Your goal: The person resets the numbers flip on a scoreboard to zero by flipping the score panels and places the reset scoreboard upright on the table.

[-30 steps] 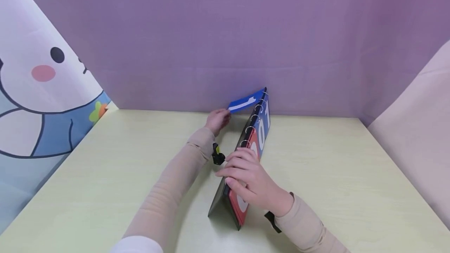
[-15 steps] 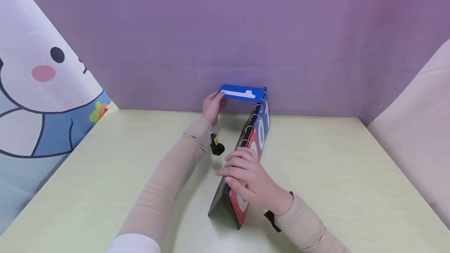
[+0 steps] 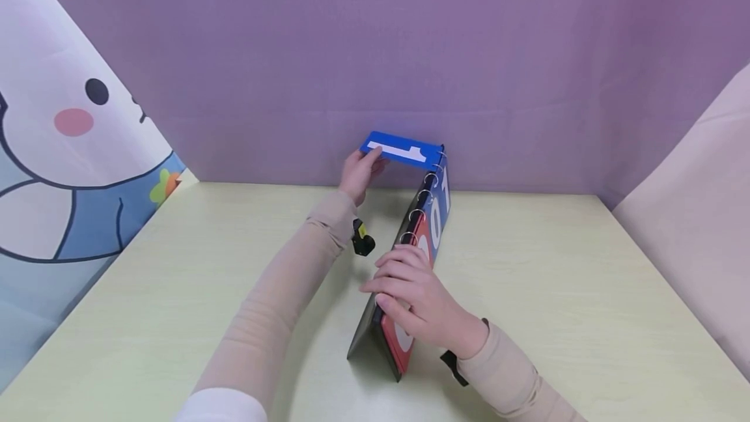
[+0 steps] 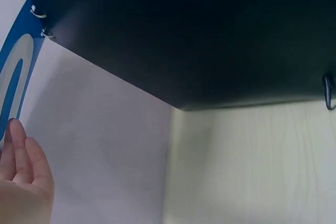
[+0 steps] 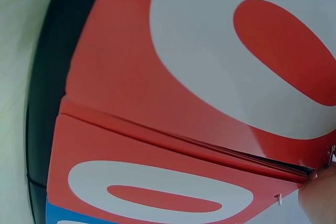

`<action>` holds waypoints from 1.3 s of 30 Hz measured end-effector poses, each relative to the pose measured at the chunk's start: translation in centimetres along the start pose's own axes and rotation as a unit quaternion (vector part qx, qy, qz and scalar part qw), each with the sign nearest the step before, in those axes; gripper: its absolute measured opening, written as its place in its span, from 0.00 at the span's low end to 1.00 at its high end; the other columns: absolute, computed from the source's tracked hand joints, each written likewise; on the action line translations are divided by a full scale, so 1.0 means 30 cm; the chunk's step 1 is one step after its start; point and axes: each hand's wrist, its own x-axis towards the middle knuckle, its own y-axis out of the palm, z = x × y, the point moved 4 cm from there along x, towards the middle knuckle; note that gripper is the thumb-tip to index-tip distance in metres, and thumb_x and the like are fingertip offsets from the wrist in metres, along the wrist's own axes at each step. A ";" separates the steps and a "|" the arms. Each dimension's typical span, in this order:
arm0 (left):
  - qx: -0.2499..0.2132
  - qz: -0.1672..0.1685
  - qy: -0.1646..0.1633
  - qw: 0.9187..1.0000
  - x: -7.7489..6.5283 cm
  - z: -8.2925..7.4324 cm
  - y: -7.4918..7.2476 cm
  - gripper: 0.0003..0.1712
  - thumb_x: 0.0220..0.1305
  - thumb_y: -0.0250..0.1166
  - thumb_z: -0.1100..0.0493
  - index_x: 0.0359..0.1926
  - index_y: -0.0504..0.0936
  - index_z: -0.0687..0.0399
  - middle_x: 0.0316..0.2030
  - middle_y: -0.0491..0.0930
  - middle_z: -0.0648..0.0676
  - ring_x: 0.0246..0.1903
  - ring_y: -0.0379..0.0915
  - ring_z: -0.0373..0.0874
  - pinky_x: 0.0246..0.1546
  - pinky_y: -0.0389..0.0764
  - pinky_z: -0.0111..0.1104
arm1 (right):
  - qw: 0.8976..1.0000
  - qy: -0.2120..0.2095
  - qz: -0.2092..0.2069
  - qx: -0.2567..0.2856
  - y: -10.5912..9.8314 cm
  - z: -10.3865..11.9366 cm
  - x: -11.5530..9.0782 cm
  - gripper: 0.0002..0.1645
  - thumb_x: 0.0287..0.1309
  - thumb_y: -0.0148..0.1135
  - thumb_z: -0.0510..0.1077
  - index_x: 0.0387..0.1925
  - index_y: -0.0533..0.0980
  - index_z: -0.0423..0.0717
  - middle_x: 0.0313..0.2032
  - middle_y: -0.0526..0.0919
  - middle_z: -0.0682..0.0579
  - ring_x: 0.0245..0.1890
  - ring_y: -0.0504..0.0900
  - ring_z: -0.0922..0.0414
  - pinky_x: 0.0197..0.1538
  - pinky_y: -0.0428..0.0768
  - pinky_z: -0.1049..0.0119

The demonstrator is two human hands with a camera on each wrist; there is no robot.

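A tabletop flip scoreboard stands like a tent on the table, its long side running away from me. It has red and blue number cards hung on metal rings along a black spine. At the far end my left hand pinches the free edge of a blue number card, which is lifted level with the spine and shows a white 1. In the left wrist view, the underside of the blue card shows a white 0. My right hand holds the near part of the scoreboard, fingers curled over its top edge. Red cards with white zeros hang below it.
The pale wooden table extends on both sides of the scoreboard. A purple cloth backdrop rises right behind its far end. At the left hangs a sheet with a cartoon print.
My left hand has risen, swinging the blue card up from a downward slant to about level with the spine. The right hand and the scoreboard have stayed in place.
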 end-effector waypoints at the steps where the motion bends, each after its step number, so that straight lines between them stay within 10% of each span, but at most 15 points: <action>1: -0.001 0.006 0.002 1.000 0.001 -0.003 0.007 0.23 0.69 0.55 0.59 0.61 0.69 0.67 0.56 0.75 0.67 0.57 0.73 0.56 0.59 0.72 0.39 | 1.000 0.001 0.000 0.000 0.000 0.000 0.000 0.28 0.73 0.37 0.53 0.34 0.83 0.49 0.35 0.84 0.57 0.46 0.74 0.56 0.59 0.64 0.53; 10: 0.065 0.071 0.012 0.995 -0.010 -0.035 0.089 0.25 0.70 0.55 0.56 0.63 0.66 0.64 0.59 0.73 0.63 0.59 0.71 0.53 0.61 0.71 0.38 | 1.000 0.002 0.001 -0.003 0.001 -0.001 0.000 0.27 0.73 0.37 0.53 0.35 0.83 0.49 0.36 0.84 0.57 0.46 0.74 0.56 0.59 0.65 0.54; 20: 0.238 0.161 0.038 0.957 -0.041 -0.053 0.195 0.28 0.70 0.54 0.54 0.67 0.63 0.60 0.62 0.70 0.59 0.61 0.68 0.49 0.61 0.70 0.36 | 1.000 -0.002 0.002 -0.005 0.004 0.001 0.001 0.27 0.73 0.36 0.53 0.34 0.82 0.49 0.35 0.84 0.57 0.45 0.73 0.56 0.59 0.64 0.55; 30: 0.342 0.240 0.071 0.906 -0.061 -0.043 0.270 0.31 0.69 0.54 0.56 0.70 0.58 0.56 0.64 0.68 0.60 0.60 0.69 0.49 0.57 0.74 0.33 | 1.000 -0.013 -0.003 -0.009 0.007 0.006 0.008 0.28 0.73 0.36 0.52 0.33 0.82 0.49 0.34 0.84 0.57 0.45 0.73 0.57 0.59 0.64 0.55; 39: 0.480 0.275 0.120 0.824 -0.074 -0.025 0.299 0.29 0.69 0.55 0.54 0.69 0.62 0.49 0.61 0.69 0.56 0.36 0.70 0.41 0.36 0.73 0.28 | 1.000 -0.009 0.000 -0.007 0.008 0.006 0.007 0.28 0.73 0.36 0.52 0.33 0.82 0.49 0.34 0.83 0.57 0.45 0.73 0.57 0.58 0.63 0.55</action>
